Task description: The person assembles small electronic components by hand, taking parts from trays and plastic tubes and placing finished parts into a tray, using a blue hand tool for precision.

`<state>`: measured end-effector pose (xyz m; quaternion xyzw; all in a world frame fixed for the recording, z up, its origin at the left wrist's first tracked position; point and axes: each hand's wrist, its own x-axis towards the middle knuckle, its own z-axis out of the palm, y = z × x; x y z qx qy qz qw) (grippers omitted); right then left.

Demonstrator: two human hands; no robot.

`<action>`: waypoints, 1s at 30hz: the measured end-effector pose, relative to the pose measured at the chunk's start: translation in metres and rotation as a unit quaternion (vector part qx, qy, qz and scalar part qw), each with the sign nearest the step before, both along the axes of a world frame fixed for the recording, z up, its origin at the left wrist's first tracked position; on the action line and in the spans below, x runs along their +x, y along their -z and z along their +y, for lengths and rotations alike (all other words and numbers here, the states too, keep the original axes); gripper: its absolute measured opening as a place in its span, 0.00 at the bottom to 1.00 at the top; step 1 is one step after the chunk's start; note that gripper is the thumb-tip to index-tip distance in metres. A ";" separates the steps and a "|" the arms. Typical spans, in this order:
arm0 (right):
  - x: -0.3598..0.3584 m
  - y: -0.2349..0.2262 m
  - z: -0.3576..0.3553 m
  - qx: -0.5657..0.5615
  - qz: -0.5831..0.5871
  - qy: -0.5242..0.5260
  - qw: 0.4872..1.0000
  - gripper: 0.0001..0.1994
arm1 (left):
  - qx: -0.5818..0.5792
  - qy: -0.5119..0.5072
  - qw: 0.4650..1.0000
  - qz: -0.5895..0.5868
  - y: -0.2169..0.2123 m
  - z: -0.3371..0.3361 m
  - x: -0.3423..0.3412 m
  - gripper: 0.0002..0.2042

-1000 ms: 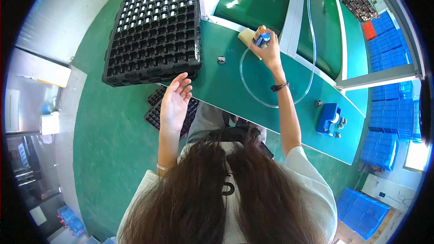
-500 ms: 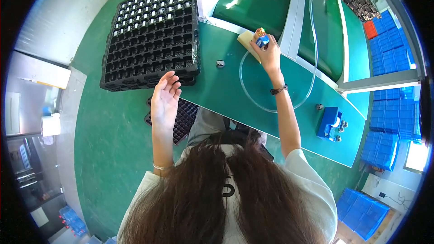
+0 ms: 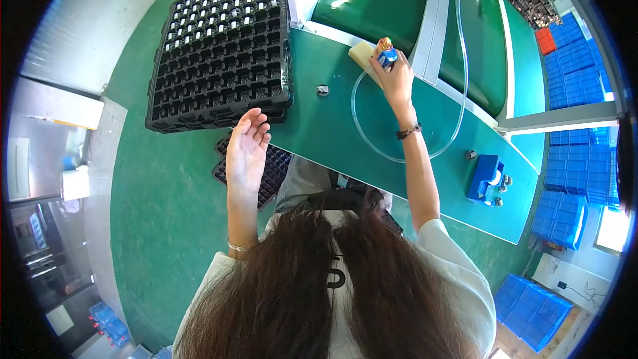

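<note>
Green floor (image 3: 159,226) throughout. Green-topped workbench (image 3: 372,153) w/ white rails (image 3: 435,6), running diagonally. Grey-white wall panel (image 3: 86,20) upper left. Stacked blue plastic crates (image 3: 565,206) along right side; more lower right (image 3: 531,306). Bright window light (image 3: 615,229) at far right.

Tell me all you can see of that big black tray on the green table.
The black tray is a large square grid of small pockets, seemingly thin moulded plastic, and looks to be the top of a stack. Its far rows hold small pale parts; the near rows look empty. It lies flat at the left end of the green table, its left side overhanging the edge. The left hand hovers open by its near corner; contact is unclear.
</note>
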<state>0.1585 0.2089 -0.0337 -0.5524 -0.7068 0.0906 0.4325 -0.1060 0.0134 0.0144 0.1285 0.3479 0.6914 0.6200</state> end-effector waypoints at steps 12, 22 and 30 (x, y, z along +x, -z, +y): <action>-0.007 0.005 0.009 0.001 0.013 0.011 1.000 0.20 | 0.002 0.003 1.000 -0.007 0.000 -0.001 0.002 0.13; 0.001 -0.008 -0.012 -0.003 0.032 0.013 0.999 0.18 | -0.012 -0.006 1.000 -0.007 0.001 -0.004 0.002 0.12; 0.005 -0.001 -0.011 -0.003 0.012 0.020 1.000 0.20 | -0.010 0.000 1.000 -0.015 -0.001 -0.007 0.005 0.12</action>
